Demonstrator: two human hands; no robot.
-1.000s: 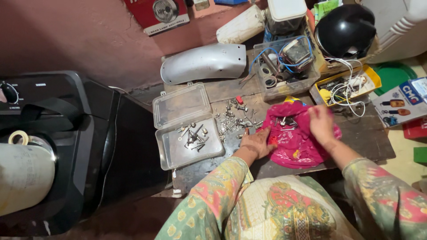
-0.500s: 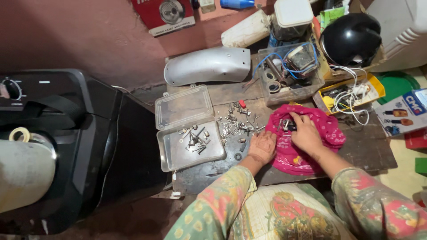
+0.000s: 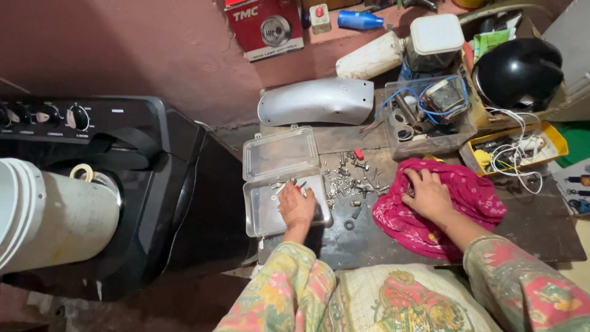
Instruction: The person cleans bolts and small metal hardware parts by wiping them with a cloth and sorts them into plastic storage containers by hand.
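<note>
Two hands at work over a dark worktop [image 3: 541,227]. Left hand [image 3: 297,206] lies palm-down inside the lower half of an open clear plastic case [image 3: 264,209], fingers spread loosely and reaching among a few small screws at the tray's upper edge; whether anything is pinched under the fingertips cannot be told. The case lid [image 3: 279,152] lies hinged back toward the wall. Right hand [image 3: 428,195] rests on a crumpled pink cloth [image 3: 467,200], fingers curled down into the fabric, pressing or gripping it lightly. Between the hands, a loose scatter of small screws and nuts [image 3: 353,181], one red-capped piece among them. Behind: silver mudguard [image 3: 316,101], clear bin of wire and parts [image 3: 430,114], black helmet [image 3: 519,71]. To the left, black appliance with knobs [image 3: 123,178], white bucket [image 3: 52,215] lying on it.
</note>
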